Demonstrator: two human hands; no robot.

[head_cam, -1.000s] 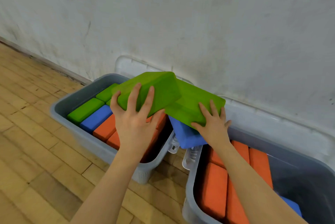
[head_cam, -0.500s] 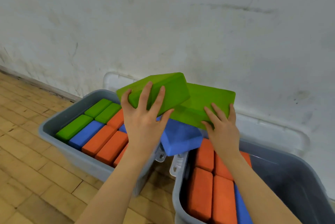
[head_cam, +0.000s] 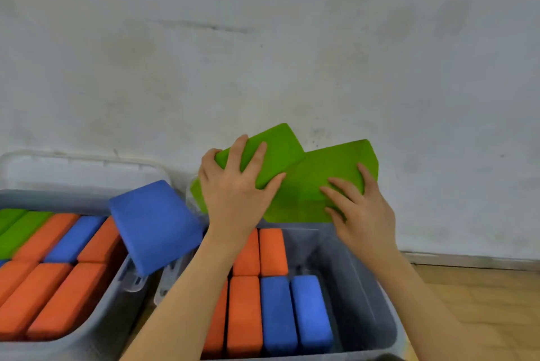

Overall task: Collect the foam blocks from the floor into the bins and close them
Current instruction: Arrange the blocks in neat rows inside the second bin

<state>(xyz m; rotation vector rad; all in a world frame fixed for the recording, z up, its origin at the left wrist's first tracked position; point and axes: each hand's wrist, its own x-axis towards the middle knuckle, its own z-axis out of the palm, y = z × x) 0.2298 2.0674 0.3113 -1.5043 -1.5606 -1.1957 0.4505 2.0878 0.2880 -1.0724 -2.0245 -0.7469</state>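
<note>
At 9 o'clock stands the left bin (head_cam: 96,322), grey, packed with green, orange and blue foam blocks lying flat in rows. Behind it a clear lid (head_cam: 73,168) leans against the white wall (head_cam: 263,54). A blue block (head_cam: 155,226) sits tilted over the right corner of this bin, above the gap between the two bins; no hand touches it, and I cannot tell what it rests on. Half a second ago this blue block was under the green ones, close to the left hand; now it is apart from them, toward 9 o'clock.

In the centre the left hand (head_cam: 233,188) grips a green block (head_cam: 271,153), the fingers curled over its top face and the thumb at its left edge. This block overlaps a second green block (head_cam: 321,185), which the right hand (head_cam: 359,208) holds with the fingers spread on its face and curled at the far edge. Both green blocks are in the air above the back edge of the right bin (head_cam: 365,287), nearer to the wall than before.

The right bin holds orange blocks at its left and two blue blocks beside them; its right part shows the bare bottom. The left forearm crosses over the front of this bin and hides some orange blocks. At 3 o'clock is the wooden floor (head_cam: 482,302).
</note>
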